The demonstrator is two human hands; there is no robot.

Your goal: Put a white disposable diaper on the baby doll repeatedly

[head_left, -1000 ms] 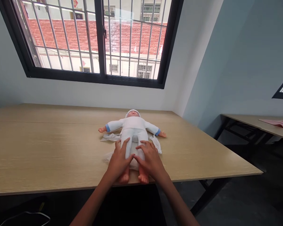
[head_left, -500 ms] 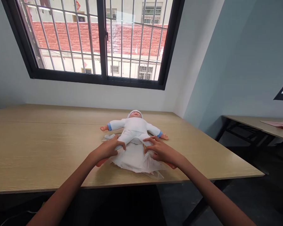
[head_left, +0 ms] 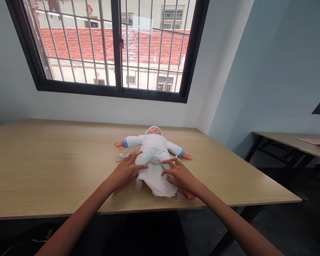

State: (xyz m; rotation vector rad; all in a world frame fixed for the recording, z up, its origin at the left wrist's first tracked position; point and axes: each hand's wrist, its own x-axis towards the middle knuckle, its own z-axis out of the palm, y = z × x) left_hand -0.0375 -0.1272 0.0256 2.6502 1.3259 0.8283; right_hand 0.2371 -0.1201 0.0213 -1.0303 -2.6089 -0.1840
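Observation:
A baby doll [head_left: 154, 144] in a white suit with blue cuffs and a white cap lies on its back, arms spread and head away from me. Between its legs a white diaper [head_left: 156, 179] is spread out toward me, part of it lying under the doll's bottom. My left hand [head_left: 128, 167] rests on the doll's leg at the left, fingers spread. Over the other leg lies my right hand [head_left: 180, 174], its fingers bent and apart near the diaper's edge. My hands and forearms partly cover the doll's lower legs.
The doll lies near the front edge of a wooden table [head_left: 56, 170]. Behind the table is a wall with a barred window [head_left: 117, 46]. At the right stands another table [head_left: 282, 138] with a pink cloth [head_left: 316, 142] on it.
The diaper's near part looks narrower, and its left side has drawn inward. My left hand's fingers have spread out over the leg. My right hand has shifted slightly toward me.

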